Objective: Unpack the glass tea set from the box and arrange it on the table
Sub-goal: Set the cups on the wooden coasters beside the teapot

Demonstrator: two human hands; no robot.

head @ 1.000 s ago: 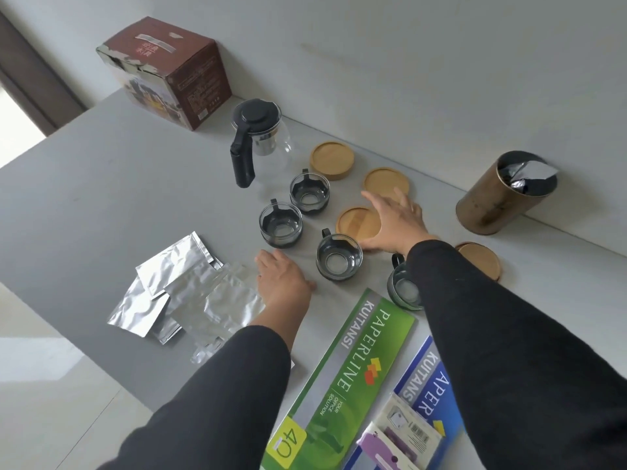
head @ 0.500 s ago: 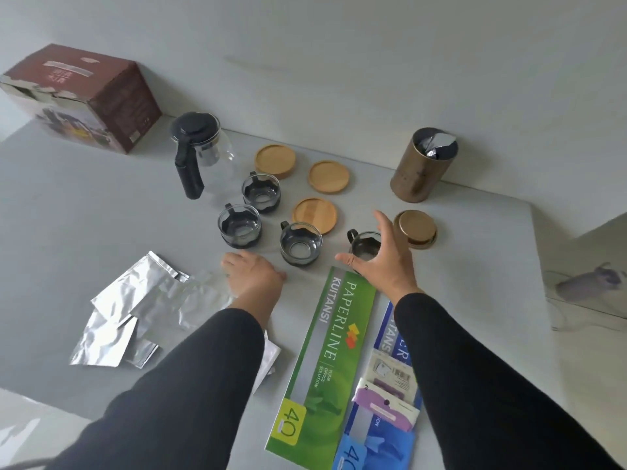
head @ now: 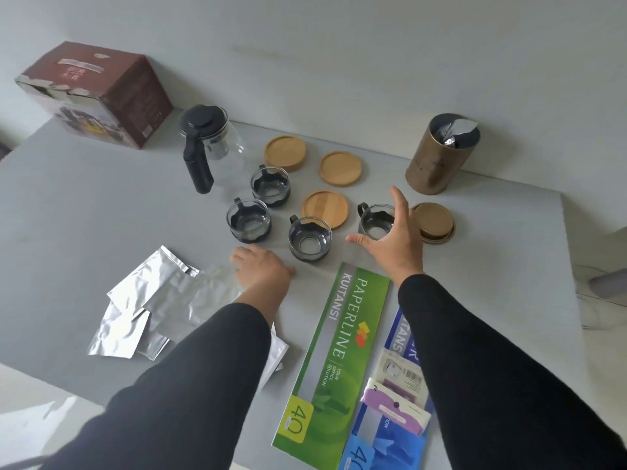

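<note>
**Four cups out, my right hand spread at the last one**

My right hand hung open, fingers splayed, over the rightmost glass cup, not closed on it. My left hand lay flat and released on the grey table, touching the foil pouches. All the cups looked empty. The teapot stood lidded at upper centre, three wooden coasters beside it. The box sat upper left. An open brown canister, upper right, held crumpled foil, its lid just beyond my fingers. Receipt books lay nearest me.
</note>
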